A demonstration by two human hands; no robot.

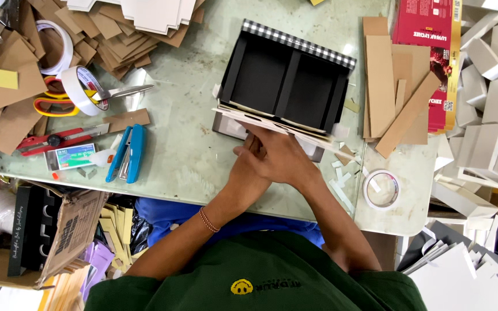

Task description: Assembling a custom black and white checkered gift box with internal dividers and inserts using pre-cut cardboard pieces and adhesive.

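Observation:
A black box (286, 80) with two compartments and a checked far edge lies open on the glass table (185, 155). Its near side rests on a stack of white and brown card sheets (312, 138). My right hand (280, 158) lies flat on top of that stack at the box's near edge. Beneath it, mostly covered, my left hand (242, 171) presses there too; its wrist wears a thin red bracelet. Whether either hand grips a sheet is hidden.
Left of the box lie a blue stapler (127, 154), orange-handled scissors (59, 101), a tape roll (82, 89), a red cutter (53, 140) and a glue tube (73, 156). Brown card strips (390, 92) and another tape roll (381, 189) sit right. Grey folded boxes (491, 98) pile at far right.

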